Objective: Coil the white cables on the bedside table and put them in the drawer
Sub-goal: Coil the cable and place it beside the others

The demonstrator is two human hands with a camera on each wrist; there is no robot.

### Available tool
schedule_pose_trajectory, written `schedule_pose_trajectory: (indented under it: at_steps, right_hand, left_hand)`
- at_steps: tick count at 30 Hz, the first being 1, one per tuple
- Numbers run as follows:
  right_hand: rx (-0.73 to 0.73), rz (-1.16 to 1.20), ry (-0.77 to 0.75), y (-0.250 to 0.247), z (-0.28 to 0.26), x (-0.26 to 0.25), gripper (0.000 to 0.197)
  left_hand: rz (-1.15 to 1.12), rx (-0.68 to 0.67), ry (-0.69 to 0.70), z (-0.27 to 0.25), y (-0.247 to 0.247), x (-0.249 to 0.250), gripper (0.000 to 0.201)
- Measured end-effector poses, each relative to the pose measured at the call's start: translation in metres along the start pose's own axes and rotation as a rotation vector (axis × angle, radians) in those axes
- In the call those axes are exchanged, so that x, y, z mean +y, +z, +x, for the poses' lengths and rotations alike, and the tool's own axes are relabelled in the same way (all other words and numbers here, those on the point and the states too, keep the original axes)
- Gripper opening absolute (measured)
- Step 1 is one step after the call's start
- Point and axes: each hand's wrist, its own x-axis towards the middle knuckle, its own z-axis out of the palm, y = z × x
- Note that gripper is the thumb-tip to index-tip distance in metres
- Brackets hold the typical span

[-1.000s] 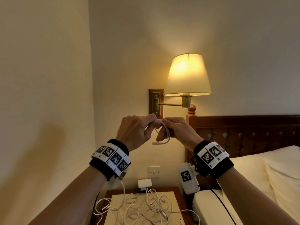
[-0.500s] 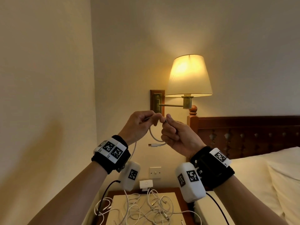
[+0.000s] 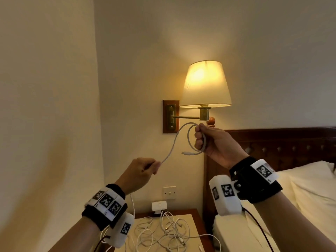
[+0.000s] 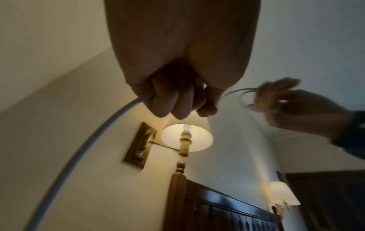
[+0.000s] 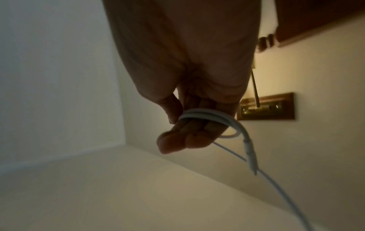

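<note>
My right hand (image 3: 200,137) is raised near the wall lamp and holds a small loop of white cable (image 3: 189,137) wound round its fingers (image 5: 177,140), with the plug end (image 3: 185,153) sticking out to the left. From that loop the cable (image 3: 171,150) runs down to my left hand (image 3: 149,168), which grips it lower and to the left. In the left wrist view the cable (image 4: 88,148) leaves the curled fingers (image 4: 171,103) and curves downward. A tangle of several white cables (image 3: 163,231) lies on the bedside table (image 3: 196,215) below. No drawer is in view.
A lit wall lamp (image 3: 205,84) on a brass arm hangs just above my right hand. The dark wooden headboard (image 3: 281,140) and the bed with a white pillow (image 3: 312,193) are to the right. A white adapter (image 3: 159,205) and a wall switch (image 3: 169,192) sit behind the table.
My hands were together at the cable end; now the left hand has slid down and left along the cable, while the right hand has risen with a loop round its fingers.
</note>
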Motion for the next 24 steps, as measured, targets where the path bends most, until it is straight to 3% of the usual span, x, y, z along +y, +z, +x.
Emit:
schedule_pose_trajectory:
  at_steps: [4, 7, 9, 13, 15, 19, 24]
  right_hand:
    - [0.037, -0.276, -0.098, 0.011, 0.003, 0.010, 0.030]
    - [0.033, -0.455, -0.172, 0.017, 0.006, 0.013, 0.031]
    - [0.033, -0.548, -0.192, 0.020, 0.007, 0.015, 0.031]
    - [-0.005, -0.653, -0.200, 0.025, 0.005, 0.017, 0.033]
    - [-0.042, -0.673, -0.191, 0.029, 0.004, 0.016, 0.034]
    - [-0.080, -0.630, -0.096, 0.035, 0.005, 0.014, 0.036]
    - [-0.138, -0.327, -0.009, 0.039, 0.005, 0.010, 0.032]
  left_hand:
    - [0.215, -0.152, 0.132, 0.016, -0.007, 0.054, 0.036]
    - [0.330, -0.127, 0.295, 0.023, -0.018, 0.079, 0.030]
    - [0.385, -0.044, 0.429, 0.026, -0.020, 0.087, 0.025]
    - [0.463, 0.260, 0.620, 0.032, -0.019, 0.082, 0.032]
    - [0.475, 0.379, 0.608, 0.034, -0.019, 0.077, 0.032]
    - [0.421, 0.473, 0.523, 0.041, -0.023, 0.072, 0.025]
    - [0.376, 0.515, 0.510, 0.051, -0.029, 0.077, 0.019]
